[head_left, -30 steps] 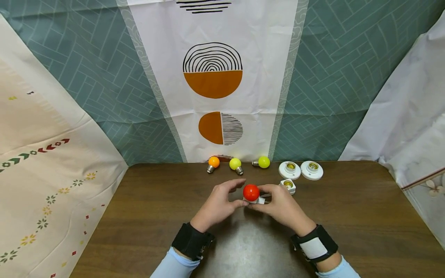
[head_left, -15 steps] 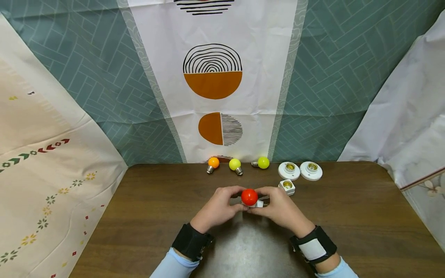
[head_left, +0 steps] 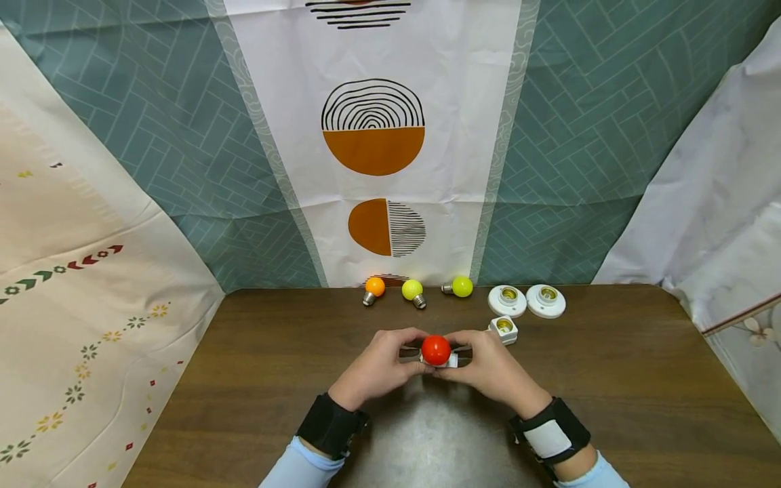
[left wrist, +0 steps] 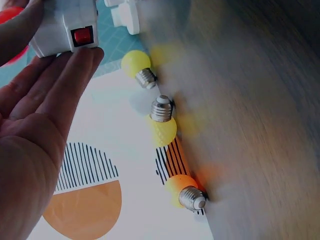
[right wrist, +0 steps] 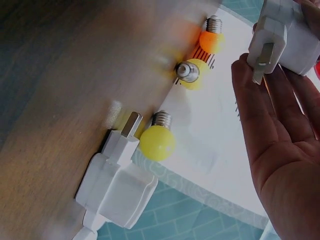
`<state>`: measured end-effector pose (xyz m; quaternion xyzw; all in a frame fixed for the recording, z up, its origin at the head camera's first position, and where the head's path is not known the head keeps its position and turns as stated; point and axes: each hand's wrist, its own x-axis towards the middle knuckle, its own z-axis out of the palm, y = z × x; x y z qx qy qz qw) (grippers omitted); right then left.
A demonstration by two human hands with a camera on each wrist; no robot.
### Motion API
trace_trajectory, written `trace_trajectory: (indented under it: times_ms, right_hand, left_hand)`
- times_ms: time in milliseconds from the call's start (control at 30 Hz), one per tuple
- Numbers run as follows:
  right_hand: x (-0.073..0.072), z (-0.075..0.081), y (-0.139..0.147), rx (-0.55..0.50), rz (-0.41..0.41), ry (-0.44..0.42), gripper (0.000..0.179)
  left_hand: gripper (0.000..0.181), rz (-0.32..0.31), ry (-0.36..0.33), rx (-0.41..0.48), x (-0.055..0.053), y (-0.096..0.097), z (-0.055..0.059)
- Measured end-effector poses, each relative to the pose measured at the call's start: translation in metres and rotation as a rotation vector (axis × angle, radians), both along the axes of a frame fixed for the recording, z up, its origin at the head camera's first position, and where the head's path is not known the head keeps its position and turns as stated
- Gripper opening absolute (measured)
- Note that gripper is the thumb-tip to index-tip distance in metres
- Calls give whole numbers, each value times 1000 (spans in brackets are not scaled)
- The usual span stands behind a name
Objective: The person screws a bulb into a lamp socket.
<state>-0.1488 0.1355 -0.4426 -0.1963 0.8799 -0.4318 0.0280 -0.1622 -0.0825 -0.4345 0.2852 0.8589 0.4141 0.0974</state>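
A red bulb [head_left: 436, 350] stands upright on a white plug-in lamp holder [head_left: 450, 361], raised in front of me between both hands. How deep its base sits in the holder is hidden. My left hand [head_left: 381, 366] grips the holder from the left, thumb on the near side and fingers on the far side. A red switch [left wrist: 82, 35] faces out beside those fingertips in the left wrist view. From the right, my right hand [head_left: 497, 362] holds the same holder between thumb and fingers. Its metal plug prongs [right wrist: 263, 62] show in the right wrist view.
Along the table's back edge lie an orange bulb [head_left: 375, 287] and two yellow bulbs [head_left: 412, 290], all loose. Two round white sockets [head_left: 507, 301] sit at the back right. A second white plug-in holder [head_left: 504, 329] rests in front of them, just beyond my right hand.
The red bulb and its holder have shifted slightly toward me and to the left. The holder has turned a little. My left fingers have closed in from a gap onto the holder.
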Motion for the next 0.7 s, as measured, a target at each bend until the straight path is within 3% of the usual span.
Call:
trace_trajectory:
  times_ms: [167,333,500,700]
  right_hand:
    - [0,-1,1,21,-29,-21,42]
    - [0,1,5,22,-85,-54,47]
    - [-1,3,9,36,-134,-14,45]
    - [0,3,11,76,-144,18,42]
  left_hand:
    - [37,21,-17,16,-1,-7,-1]
    - [39,103,-20,4,-2,-18,0]
    - [38,238,16,22,-4,-29,-1]
    - [37,454,71,74,-9,-42,-3]
